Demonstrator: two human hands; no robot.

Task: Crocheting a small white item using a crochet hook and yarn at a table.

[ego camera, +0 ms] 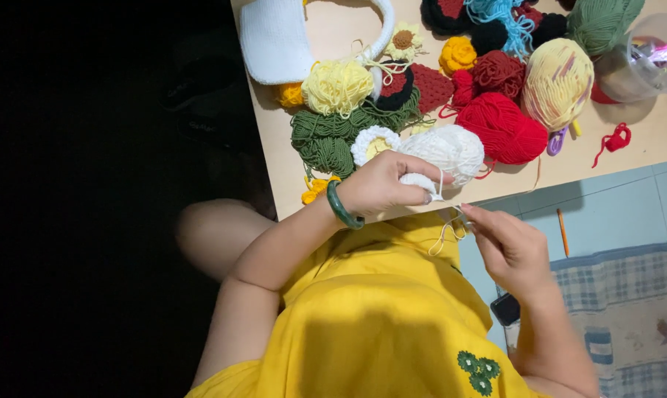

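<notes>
Left hand (383, 184): grip closed on white crochet piece (420, 182), white yarn ball (445, 151) just beyond. Right hand (507, 247): grip pinching white strand (447, 230). Bench (643, 129) beneath.

Left hand (381, 184) curls in a closed grip; right hand (507, 247) pinches, fingers together, forearms bent inward.

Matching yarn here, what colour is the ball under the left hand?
White ball, under the left hand; head view.
</notes>
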